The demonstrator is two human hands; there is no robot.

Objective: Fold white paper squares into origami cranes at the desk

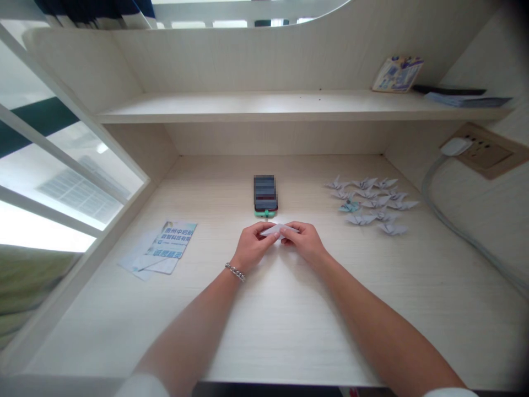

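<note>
My left hand (253, 245) and my right hand (303, 241) meet over the middle of the desk (268, 320), both pinching a small folded piece of pale paper (276, 229) between their fingertips. A silver chain bracelet (235, 272) sits on my left wrist. Just beyond the hands a phone (265, 194) in a green case lies flat. To the right, several folded paper cranes (372, 204) lie in a loose cluster on the desk.
Printed leaflets (165, 248) lie at the left of the desk. The shelf (248, 107) above carries a small card (397, 73) and flat papers (463, 98). A wall socket (483, 151) with a white plug and grey cable (454, 226) is on the right.
</note>
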